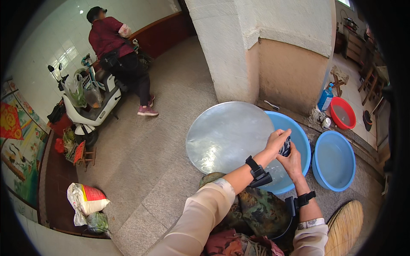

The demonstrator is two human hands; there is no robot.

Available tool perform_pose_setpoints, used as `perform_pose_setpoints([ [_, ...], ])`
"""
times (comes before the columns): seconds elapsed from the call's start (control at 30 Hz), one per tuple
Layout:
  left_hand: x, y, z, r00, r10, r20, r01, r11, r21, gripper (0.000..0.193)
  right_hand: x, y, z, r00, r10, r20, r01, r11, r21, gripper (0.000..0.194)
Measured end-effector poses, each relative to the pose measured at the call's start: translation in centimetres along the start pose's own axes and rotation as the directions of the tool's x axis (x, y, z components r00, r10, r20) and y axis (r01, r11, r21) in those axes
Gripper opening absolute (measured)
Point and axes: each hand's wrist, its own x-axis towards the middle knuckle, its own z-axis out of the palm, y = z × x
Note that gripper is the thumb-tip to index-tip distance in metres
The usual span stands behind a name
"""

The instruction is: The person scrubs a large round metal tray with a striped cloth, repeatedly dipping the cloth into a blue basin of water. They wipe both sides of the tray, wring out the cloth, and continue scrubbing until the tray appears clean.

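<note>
My left hand [278,140] and my right hand [292,161] are close together over a large blue plastic basin [302,134]. Between them they grip a small black-and-white patterned item [284,148], perhaps folded cloth; my fingers cover much of it. Some water shows in the basin below my wrists. A wide round metal sheet or lid [229,134] overlaps the basin's left side. To the right of my hands stands a second blue basin [335,160] with cloudy water in it.
A straw broom head [346,224] lies at my lower right. A red basin [343,112], a blue pump bottle [326,98] and a white bottle [326,123] stand by the doorway. Beyond the pillar [288,73], a person [112,48] is beside a white scooter [96,112].
</note>
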Motion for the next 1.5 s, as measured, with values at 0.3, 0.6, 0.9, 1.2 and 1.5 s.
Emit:
perform_pose_setpoints([
  [0.3,-1.0,2.5,-2.8,0.999,-0.03,0.039,0.025,0.993,0.114,0.039,0.4,-1.8,-1.0,0.948,0.207,0.242,-0.315,0.727,0.61,0.038],
  [0.6,-0.2,4.7,-3.8,0.906,-0.159,0.391,0.226,0.965,-0.13,0.064,0.0,-3.0,-0.7,0.816,0.007,0.579,-0.578,-0.027,0.815,0.049],
  [0.9,-1.7,6.6,-2.3,0.765,0.087,0.639,0.06,0.977,-0.205,0.056,0.5,-2.2,0.1,0.784,-0.111,0.611,-0.62,-0.187,0.762,0.052],
  [1.2,-2.2,8.2,-1.7,0.796,0.067,0.601,-0.03,0.997,-0.071,0.026,0.7,-2.7,-1.9,0.747,-0.101,0.657,-0.629,0.209,0.749,0.041],
  [1.5,-2.3,6.0,0.5,0.937,-0.092,0.336,-0.007,0.959,0.283,0.026,0.5,-2.6,-0.6,0.756,0.274,0.594,-0.584,0.693,0.423,0.025],
])
